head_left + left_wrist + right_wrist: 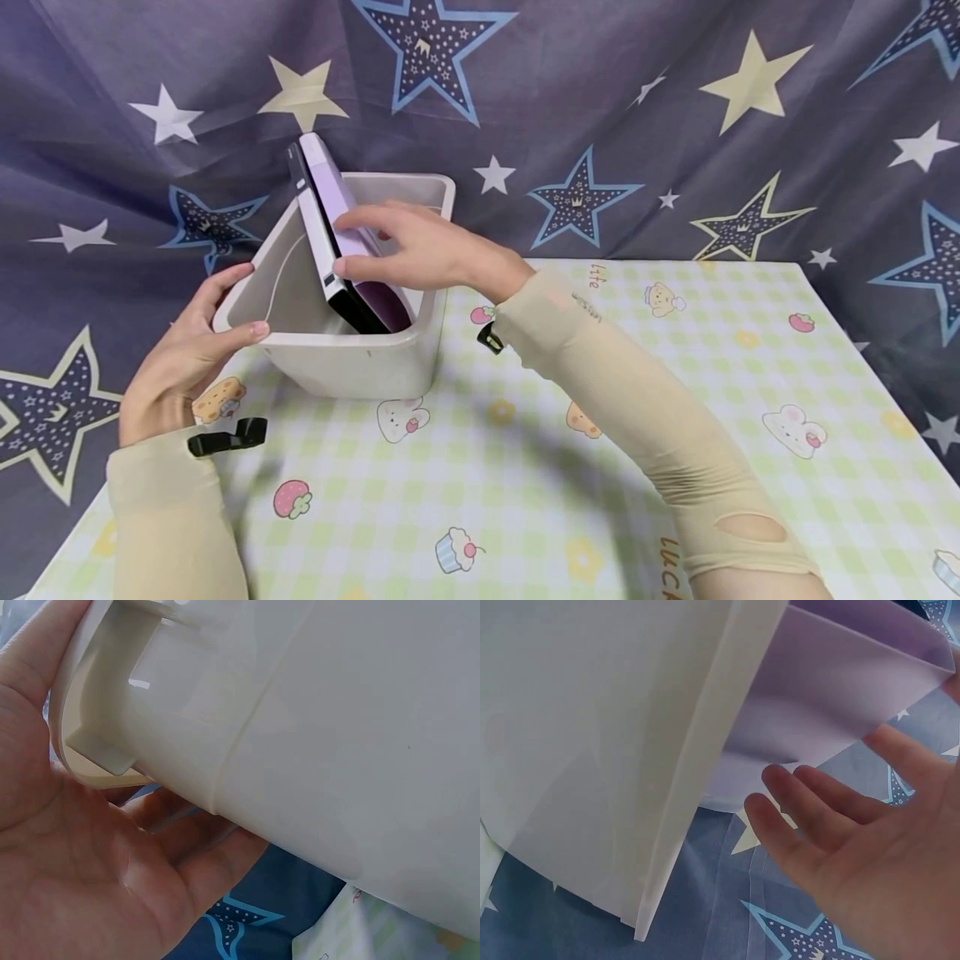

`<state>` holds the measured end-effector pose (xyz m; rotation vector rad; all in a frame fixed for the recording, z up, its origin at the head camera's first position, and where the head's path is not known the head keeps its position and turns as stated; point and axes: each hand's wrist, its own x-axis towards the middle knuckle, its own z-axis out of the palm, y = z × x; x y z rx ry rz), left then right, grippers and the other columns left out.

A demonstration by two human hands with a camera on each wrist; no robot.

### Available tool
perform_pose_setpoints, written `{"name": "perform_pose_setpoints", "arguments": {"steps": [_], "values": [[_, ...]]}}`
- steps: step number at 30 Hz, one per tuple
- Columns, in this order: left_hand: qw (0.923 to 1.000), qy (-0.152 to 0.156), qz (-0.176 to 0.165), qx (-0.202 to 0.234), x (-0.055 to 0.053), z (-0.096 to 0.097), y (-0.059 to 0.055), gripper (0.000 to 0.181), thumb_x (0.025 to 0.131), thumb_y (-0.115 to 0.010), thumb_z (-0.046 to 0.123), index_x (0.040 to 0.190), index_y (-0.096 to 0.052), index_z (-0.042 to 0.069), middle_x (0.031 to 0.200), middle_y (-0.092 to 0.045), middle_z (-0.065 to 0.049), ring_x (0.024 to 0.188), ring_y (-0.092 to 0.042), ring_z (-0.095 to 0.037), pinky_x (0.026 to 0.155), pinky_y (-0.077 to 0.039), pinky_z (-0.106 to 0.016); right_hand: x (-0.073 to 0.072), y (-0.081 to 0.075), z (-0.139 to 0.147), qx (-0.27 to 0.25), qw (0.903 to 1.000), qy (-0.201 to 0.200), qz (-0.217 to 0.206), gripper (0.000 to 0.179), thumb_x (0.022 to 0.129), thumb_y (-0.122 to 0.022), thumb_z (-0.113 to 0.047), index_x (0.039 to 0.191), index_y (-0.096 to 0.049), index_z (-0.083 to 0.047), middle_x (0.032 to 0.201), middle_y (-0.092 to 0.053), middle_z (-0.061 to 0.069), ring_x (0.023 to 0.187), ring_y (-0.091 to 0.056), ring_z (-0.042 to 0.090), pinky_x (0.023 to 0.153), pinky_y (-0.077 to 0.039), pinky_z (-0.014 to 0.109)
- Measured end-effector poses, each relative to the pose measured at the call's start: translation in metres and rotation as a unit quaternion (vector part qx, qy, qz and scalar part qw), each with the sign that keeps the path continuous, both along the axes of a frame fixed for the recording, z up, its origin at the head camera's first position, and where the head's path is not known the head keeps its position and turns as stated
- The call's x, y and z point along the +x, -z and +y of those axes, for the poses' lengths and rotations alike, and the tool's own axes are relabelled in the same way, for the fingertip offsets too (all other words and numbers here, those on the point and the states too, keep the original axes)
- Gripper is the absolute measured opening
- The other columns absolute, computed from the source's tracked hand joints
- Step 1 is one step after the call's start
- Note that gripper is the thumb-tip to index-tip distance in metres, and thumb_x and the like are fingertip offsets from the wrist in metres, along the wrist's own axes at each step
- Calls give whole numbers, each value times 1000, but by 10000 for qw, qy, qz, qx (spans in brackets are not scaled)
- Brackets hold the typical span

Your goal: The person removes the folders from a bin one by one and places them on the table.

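Here, lilac box (337,183): inside the white bin (352,367), leaning, its top end above the rim toward eleven o'clock and its lower end down toward five; its face deepens to plum at the bottom.
Black-and-white slab (311,221): just beside the lilac box on its nine o'clock side, leaning the same way; whether the two are joined cannot be told.
Right hand (420,242): reaching in from four o'clock, thumb and forefinger a little apart and pinching the lilac box by its edge; the right wrist view shows the other fingers spread near its face.
Left hand (183,346): at the bin's eight o'clock, holding its rim, thumb over the near edge and fingers around the outside.
White bin: toward nine o'clock in the head view, on the checked tablecloth (360,483).
Beige sleeves (630,400): on both forearms, a black strap (228,437) at each wrist, a hole in the right one toward five o'clock.
Checked tablecloth: pale green and white, printed with strawberries, rabbits and cupcakes, spreading from three to seven o'clock.
Star-patterned curtain (600,83): dark blue-violet, hanging behind from nine round to three o'clock.
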<state>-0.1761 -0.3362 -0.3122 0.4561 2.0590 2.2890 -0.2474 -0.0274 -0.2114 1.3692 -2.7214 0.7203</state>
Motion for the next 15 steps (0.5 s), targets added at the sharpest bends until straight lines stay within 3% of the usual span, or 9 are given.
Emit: {"name": "perform_pose_setpoints", "arguments": {"steps": [5,11,15], "values": [[10000,14,22,39,0,1,0,77,82,-55,-21,146,-27,11,131,-35,-8,105,-47,-17,80,-49,-20,-1,0,0,14,9998,-147,-92,53,91,-54,-51,139,-50,-29,136,-50,-13,117,-43,1,94,-30,12],[10000,-20,-2,32,1,0,0,76,82,-55,-21,146,-27,12,131,-35,-8,105,-48,-17,80,-49,-20,-2,2,-1,-147,9989,-239,-365,52,92,-55,-46,140,-49,-27,138,-48,-11,119,-41,-1,93,-32,9],[10000,-36,-46,1,2,-1,-1,77,82,-55,-20,146,-27,12,131,-34,-8,105,-47,-17,80,-49,-20,-3,2,1,-264,9983,-393,-330,49,93,-55,-36,139,-51,-22,138,-49,-7,120,-42,2,93,-34,10]]}}
